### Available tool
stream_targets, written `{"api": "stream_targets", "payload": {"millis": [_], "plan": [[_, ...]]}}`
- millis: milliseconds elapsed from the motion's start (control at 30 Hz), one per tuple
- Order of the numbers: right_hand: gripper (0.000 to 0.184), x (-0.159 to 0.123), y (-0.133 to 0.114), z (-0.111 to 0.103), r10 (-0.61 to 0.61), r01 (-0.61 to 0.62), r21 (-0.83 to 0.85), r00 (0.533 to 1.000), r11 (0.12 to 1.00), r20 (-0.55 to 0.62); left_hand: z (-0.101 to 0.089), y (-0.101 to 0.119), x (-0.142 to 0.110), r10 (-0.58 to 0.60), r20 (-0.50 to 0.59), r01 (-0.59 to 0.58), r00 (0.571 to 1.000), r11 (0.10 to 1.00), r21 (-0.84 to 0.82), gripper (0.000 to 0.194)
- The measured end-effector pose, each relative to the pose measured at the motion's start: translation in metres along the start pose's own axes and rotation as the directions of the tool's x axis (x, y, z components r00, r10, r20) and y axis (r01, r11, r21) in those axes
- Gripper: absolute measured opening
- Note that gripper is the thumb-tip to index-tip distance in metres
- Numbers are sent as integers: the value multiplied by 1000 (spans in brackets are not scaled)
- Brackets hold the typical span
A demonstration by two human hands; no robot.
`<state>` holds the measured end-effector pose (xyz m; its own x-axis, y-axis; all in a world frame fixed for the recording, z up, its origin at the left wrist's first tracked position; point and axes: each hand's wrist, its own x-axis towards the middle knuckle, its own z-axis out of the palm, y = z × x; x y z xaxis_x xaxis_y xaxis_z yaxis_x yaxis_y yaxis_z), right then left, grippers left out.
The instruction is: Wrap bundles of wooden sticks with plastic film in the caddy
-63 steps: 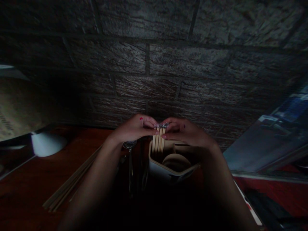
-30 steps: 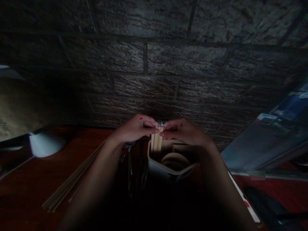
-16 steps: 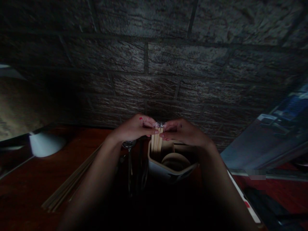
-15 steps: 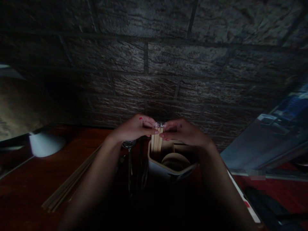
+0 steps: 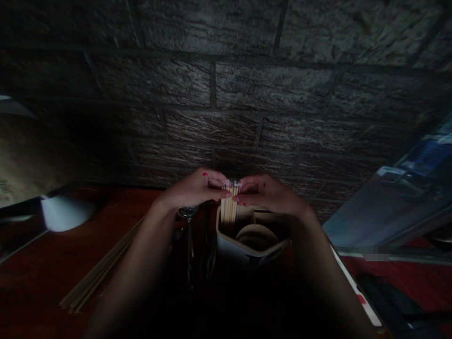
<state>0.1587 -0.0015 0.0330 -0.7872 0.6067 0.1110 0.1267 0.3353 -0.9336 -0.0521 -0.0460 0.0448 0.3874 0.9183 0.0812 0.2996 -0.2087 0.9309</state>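
Note:
A bundle of thin wooden sticks (image 5: 229, 209) stands upright in the left compartment of a white divided holder (image 5: 243, 252) on a dark red table. My left hand (image 5: 196, 188) and my right hand (image 5: 268, 193) meet over the stick tops, fingertips pinched round a small shiny band or foil (image 5: 233, 182) at the top of the bundle. Both hands are closed on the bundle's upper end. The holder's middle compartment holds a round brownish shape that I cannot identify.
More long wooden sticks (image 5: 102, 270) lie loose on the table at the left. A metal spoon-like utensil (image 5: 189, 214) stands beside the holder. A white object (image 5: 65, 212) sits far left. A dark brick wall (image 5: 226, 94) rises close behind. A slanted pane (image 5: 384, 207) leans at right.
Nothing much has moved; both hands stay pinched at the top of the stick bundle with only slight finger shifts, and the view has drifted a little.

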Motion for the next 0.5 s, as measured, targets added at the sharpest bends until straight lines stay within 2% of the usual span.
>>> {"api": "stream_targets", "payload": {"millis": [200,500], "plan": [[16,0,-1,1,-10,10,-14,1000,1000,-1,-1,0,-1,-26,17,26,1000,999,-22,18],[17,0,-3,2,3,-3,7,1000,1000,-3,-1,-3,1,7,17,-7,1000,1000,-13,16]]}}
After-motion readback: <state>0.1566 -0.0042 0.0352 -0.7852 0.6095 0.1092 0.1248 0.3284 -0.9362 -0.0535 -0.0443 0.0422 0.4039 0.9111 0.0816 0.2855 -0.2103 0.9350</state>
